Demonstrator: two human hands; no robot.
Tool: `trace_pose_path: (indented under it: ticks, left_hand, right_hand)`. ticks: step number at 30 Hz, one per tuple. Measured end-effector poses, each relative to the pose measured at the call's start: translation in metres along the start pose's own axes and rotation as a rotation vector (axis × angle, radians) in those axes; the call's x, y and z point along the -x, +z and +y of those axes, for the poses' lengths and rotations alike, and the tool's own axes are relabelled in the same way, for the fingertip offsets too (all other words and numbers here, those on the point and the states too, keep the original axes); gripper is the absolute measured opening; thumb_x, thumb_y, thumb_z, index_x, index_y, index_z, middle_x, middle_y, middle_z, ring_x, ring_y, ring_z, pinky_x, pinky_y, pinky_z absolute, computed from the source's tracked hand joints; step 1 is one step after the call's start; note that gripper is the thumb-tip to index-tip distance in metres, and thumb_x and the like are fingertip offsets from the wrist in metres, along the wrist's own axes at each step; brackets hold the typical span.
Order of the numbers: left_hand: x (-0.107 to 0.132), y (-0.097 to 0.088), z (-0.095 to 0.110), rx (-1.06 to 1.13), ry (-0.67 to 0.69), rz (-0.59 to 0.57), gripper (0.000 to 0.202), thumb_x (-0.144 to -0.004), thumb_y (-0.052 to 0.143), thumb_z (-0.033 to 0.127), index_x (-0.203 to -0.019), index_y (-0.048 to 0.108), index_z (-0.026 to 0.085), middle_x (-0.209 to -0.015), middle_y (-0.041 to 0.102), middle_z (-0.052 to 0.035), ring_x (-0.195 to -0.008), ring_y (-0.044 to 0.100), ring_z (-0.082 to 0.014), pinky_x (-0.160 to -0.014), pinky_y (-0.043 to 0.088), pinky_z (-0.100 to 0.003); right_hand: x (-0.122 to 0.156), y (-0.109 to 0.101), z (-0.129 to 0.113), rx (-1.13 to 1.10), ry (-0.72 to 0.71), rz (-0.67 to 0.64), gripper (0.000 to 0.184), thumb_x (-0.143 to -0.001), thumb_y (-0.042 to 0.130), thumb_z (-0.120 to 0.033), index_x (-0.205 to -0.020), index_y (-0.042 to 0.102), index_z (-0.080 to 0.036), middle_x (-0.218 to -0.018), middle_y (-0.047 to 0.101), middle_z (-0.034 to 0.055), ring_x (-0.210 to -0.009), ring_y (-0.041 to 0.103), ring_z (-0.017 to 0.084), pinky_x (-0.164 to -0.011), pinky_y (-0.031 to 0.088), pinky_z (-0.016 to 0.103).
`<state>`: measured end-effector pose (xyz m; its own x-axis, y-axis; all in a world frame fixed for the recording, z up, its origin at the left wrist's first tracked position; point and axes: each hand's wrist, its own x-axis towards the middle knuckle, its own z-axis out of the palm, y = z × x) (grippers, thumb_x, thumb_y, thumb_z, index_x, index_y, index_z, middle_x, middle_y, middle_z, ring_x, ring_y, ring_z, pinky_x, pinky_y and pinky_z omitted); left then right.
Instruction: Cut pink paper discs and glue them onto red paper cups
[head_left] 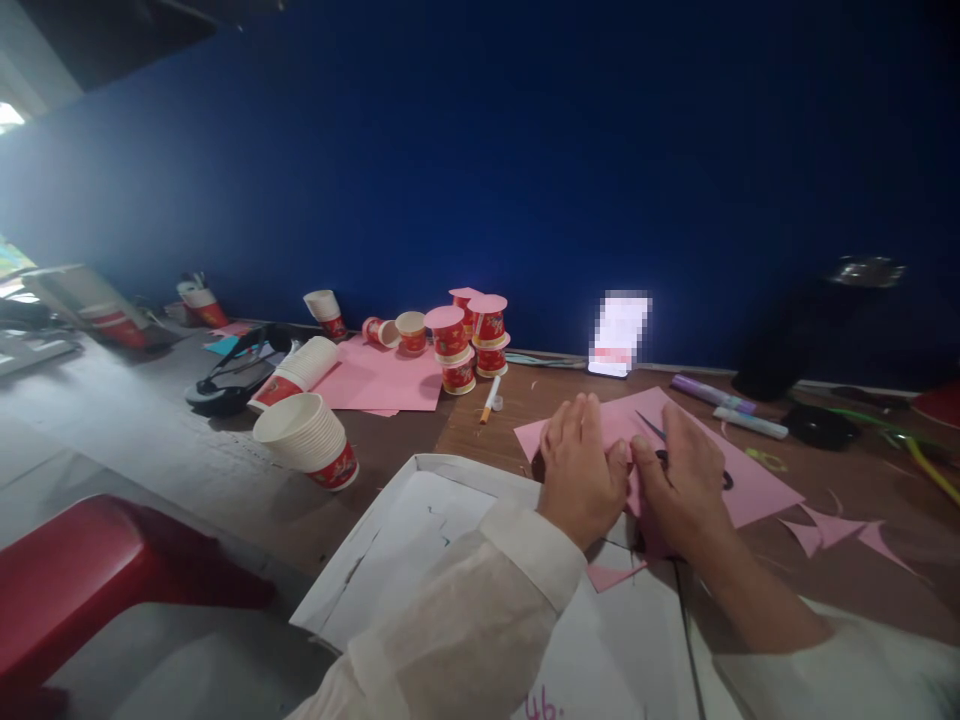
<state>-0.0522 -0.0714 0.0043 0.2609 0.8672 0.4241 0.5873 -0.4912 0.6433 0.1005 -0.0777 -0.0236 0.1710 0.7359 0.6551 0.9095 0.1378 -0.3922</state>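
Paper sheet [761, 492] lies on table [480, 437] before you, scissors [651, 426] on it. Nested cups [306, 440] sit to your left, phone [619, 340] behind sheet, paper scraps [834, 528] to your right.

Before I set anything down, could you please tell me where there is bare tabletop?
Bare brown tabletop shows between the front paper-cup stack and the white cardboard box, and between the white-and-orange stick and the pink paper under the left hand. It is crowded around the right hand, with a purple marker and pink scraps nearby.
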Motion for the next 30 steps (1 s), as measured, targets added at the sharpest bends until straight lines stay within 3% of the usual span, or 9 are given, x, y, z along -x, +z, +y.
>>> trace_pose_path:
  ticks: [4,8,20,25,30]
  left_hand:
    - [0.002,-0.006,0.004,-0.044,0.023,-0.010,0.066,-0.106,0.035,0.050,-0.162,0.034,0.015,-0.169,0.037,-0.0157,-0.160,0.027,-0.0317,-0.131,0.019,-0.057]
    - [0.002,-0.006,0.004,-0.089,0.018,-0.054,0.062,-0.107,0.033,0.045,-0.163,0.033,0.019,-0.172,0.033,-0.0134,-0.161,0.023,-0.0331,-0.130,0.015,-0.062]
    - [0.000,-0.005,0.004,-0.123,0.034,-0.098,0.058,-0.106,0.033,0.037,-0.162,0.037,0.021,-0.172,0.032,-0.0092,-0.160,0.023,-0.0358,-0.129,0.015,-0.068]
    - [0.000,-0.005,0.003,-0.097,0.036,-0.091,0.057,-0.105,0.036,0.037,-0.161,0.039,0.025,-0.172,0.035,-0.0077,-0.160,0.024,-0.0361,-0.129,0.015,-0.068]
    - [0.000,-0.006,0.002,-0.083,0.048,-0.082,0.057,-0.105,0.037,0.037,-0.161,0.040,0.024,-0.170,0.037,-0.0101,-0.160,0.025,-0.0377,-0.128,0.015,-0.071]
  right_hand:
    - [0.006,0.002,0.004,0.026,-0.027,0.028,0.069,-0.103,0.037,-0.053,-0.154,0.045,-0.007,-0.149,0.054,0.0291,-0.141,0.049,0.042,-0.114,0.039,0.066]
    - [0.010,0.006,0.006,0.066,-0.021,-0.012,0.067,-0.105,0.034,-0.052,-0.156,0.045,-0.010,-0.159,0.048,0.0260,-0.150,0.041,0.039,-0.118,0.037,0.064]
    - [0.010,0.006,0.000,0.125,-0.014,-0.072,0.066,-0.107,0.028,-0.049,-0.153,0.050,-0.007,-0.159,0.049,0.0228,-0.152,0.040,0.036,-0.124,0.033,0.059]
    - [0.011,0.007,0.002,0.138,-0.027,-0.092,0.069,-0.107,0.026,-0.049,-0.149,0.053,-0.001,-0.157,0.051,0.0256,-0.152,0.040,0.036,-0.126,0.032,0.058]
    - [0.011,0.007,0.002,0.156,-0.027,-0.074,0.067,-0.106,0.025,-0.050,-0.146,0.057,-0.006,-0.154,0.055,0.0239,-0.150,0.043,0.035,-0.124,0.033,0.061]
